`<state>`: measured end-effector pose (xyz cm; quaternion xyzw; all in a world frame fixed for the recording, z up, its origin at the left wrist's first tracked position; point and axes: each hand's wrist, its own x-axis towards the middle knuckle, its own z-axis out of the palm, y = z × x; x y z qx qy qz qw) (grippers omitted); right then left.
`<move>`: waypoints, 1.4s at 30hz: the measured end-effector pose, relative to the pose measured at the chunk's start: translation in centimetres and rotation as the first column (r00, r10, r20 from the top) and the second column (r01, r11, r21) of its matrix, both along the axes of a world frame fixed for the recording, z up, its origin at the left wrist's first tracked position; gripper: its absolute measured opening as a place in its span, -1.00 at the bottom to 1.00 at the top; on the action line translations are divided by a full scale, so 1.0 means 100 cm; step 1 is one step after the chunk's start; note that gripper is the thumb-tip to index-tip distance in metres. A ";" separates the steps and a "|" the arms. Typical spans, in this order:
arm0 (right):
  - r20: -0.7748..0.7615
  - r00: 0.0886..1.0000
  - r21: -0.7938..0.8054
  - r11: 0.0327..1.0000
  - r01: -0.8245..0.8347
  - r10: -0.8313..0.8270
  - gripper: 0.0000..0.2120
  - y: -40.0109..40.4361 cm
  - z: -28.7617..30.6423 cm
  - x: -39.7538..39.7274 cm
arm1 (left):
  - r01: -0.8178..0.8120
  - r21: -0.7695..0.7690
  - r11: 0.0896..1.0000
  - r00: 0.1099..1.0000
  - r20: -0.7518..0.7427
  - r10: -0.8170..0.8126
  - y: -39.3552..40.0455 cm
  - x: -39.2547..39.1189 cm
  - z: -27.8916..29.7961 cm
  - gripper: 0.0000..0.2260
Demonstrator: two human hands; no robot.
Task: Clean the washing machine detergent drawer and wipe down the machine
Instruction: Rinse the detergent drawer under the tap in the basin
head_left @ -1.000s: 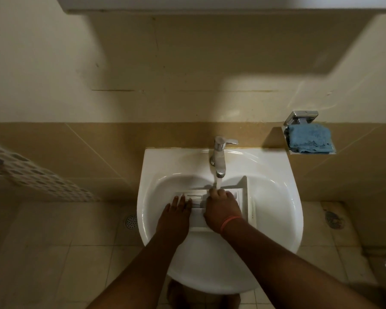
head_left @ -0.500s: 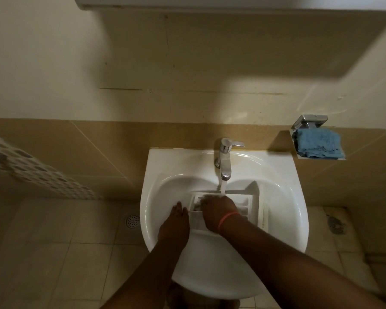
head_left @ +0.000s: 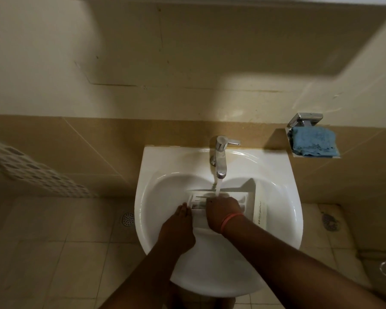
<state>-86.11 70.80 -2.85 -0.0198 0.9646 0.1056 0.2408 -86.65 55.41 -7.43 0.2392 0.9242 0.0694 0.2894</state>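
The white detergent drawer [head_left: 250,204] lies in the basin of the white sink [head_left: 156,192], under a stream running from the chrome tap [head_left: 220,157]. My left hand [head_left: 178,224] rests against the drawer's left end with fingers extended forward. My right hand [head_left: 223,211], with an orange band at the wrist, lies on top of the drawer. Its fingers bend down into the compartments, out of sight, where the water lands. The washing machine is not in view.
A folded blue cloth [head_left: 313,141] sits on a chrome wall shelf to the right of the sink. A perforated white basket [head_left: 36,172] is at the left. Floor drains [head_left: 128,219] lie in the tiled floor on both sides.
The view has shifted slightly. My right hand's fingers have curled down into the drawer, and my left hand has slid from the drawer's top to its left end.
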 end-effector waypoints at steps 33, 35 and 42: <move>-0.126 0.985 -0.122 0.987 0.103 -0.118 -0.60 0.013 -0.002 0.013 | 0.263 -0.130 0.956 0.910 -0.296 -0.291 -0.026 -0.019 0.031 -0.44; -0.109 0.985 -0.078 0.989 0.129 -0.137 -0.55 0.003 -0.002 0.013 | 0.257 -0.128 0.958 0.905 -0.317 -0.285 -0.024 -0.018 0.030 -0.43; -0.034 0.999 -0.267 0.964 0.017 -0.027 -0.32 -0.011 -0.014 0.007 | 0.155 -0.037 0.987 0.982 -0.102 -0.158 -0.015 -0.009 0.018 0.14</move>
